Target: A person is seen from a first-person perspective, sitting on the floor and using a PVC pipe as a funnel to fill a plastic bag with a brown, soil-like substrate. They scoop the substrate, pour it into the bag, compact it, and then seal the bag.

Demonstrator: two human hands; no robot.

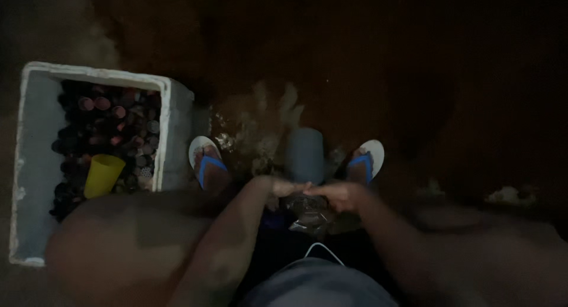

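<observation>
Pretty dark and blurry, but the left hand [284,187] and right hand [340,194] are met fingertip to fingertip in the middle, both pinched on a crinkly clear plastic bag [307,215] hung just below them, toward 6 o'clock. Neither hand is nearer. A grey cup [305,155] is stood at 12 o'clock between the blue-strapped flip-flops [206,162]. Further out at 9 o'clock, a white foam box [171,106] is filled with dark round fruit [112,123] and a yellow cup [102,175].

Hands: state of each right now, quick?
Left hand: pinching the top of a clear plastic bag.
Right hand: gripping the same bag; blurred, grip detail cannot be told.
</observation>
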